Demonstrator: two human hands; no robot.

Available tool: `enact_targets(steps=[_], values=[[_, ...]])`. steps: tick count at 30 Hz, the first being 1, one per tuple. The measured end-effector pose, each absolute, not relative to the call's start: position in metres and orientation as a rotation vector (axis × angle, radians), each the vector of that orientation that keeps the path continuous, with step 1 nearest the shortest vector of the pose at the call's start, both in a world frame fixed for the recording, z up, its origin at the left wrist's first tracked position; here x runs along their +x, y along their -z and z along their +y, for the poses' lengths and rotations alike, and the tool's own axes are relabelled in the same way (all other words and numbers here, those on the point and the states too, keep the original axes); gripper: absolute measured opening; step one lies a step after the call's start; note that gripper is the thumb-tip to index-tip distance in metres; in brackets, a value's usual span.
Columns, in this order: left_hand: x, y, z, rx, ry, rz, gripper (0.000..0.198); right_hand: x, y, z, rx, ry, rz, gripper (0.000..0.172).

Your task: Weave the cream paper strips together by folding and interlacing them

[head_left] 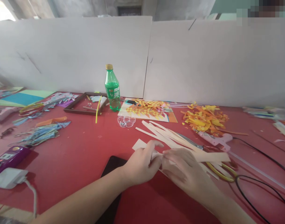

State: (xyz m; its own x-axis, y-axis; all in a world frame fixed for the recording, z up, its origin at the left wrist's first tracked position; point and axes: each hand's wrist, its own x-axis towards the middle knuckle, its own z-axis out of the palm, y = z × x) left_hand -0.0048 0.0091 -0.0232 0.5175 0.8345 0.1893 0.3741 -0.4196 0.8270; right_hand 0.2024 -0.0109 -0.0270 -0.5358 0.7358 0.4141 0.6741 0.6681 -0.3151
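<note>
My left hand [142, 163] and my right hand [185, 166] meet over the red table, fingertips pinched together on a cream paper strip. One pale flat end of the paper strip [139, 144] sticks out past my left fingers. The fingers hide most of the part being gripped. More cream strips [164, 133] lie loose just behind my hands, and a wide one reaches out to the right of my right hand. Scissors with red and yellow handles [220, 174] lie partly under these strips. A black phone-like slab [113, 166] is partly beneath my left forearm.
A green bottle [112, 93] stands behind a clear flower-shaped dish [126, 121]. A brown frame [81, 112] holds scraps. Yellow-orange paper pieces [205, 118] are heaped beside a pink glue gun [215, 139] with a black cord. White boards [86, 56] close off the back.
</note>
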Motion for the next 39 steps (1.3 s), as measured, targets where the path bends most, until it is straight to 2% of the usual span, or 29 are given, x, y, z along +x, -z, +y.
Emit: enact_targets(steps=[7, 11, 21, 27, 31, 34, 36, 39], values=[[-0.005, 0.021, 0.008, 1.964, -0.723, 0.968, 0.019, 0.211, 0.025, -0.009, -1.084, -0.269, -2.225, 0.009], [-0.006, 0.019, 0.008, 1.98, -0.684, 0.981, 0.044, 0.211, 0.026, -0.011, -1.076, -0.344, -2.256, 0.01], [-0.006, 0.029, 0.013, 2.217, -0.869, 0.917, 0.019, 0.212, 0.024, -0.014, -1.048, -0.488, -2.225, 0.011], [-0.004, 0.029, 0.013, 2.109, -0.952, 0.927, 0.024, 0.211, 0.024, -0.013, -1.086, -0.507, -2.216, 0.006], [-0.002, 0.028, 0.012, 2.099, -0.965, 0.931, 0.024, 0.21, 0.026, -0.013, -1.081, -0.496, -2.242, 0.01], [-0.003, 0.027, 0.013, 2.089, -0.941, 1.018, 0.034, 0.21, 0.028, -0.013, -1.126, -0.472, -2.245, 0.008], [-0.004, 0.027, 0.014, 2.06, -0.908, 1.053, 0.038, 0.21, 0.03, -0.014, -1.171, -0.424, -2.225, 0.015], [-0.004, 0.025, 0.014, 2.035, -0.864, 1.051, 0.032, 0.209, 0.032, -0.015, -1.232, -0.367, -2.208, 0.04]])
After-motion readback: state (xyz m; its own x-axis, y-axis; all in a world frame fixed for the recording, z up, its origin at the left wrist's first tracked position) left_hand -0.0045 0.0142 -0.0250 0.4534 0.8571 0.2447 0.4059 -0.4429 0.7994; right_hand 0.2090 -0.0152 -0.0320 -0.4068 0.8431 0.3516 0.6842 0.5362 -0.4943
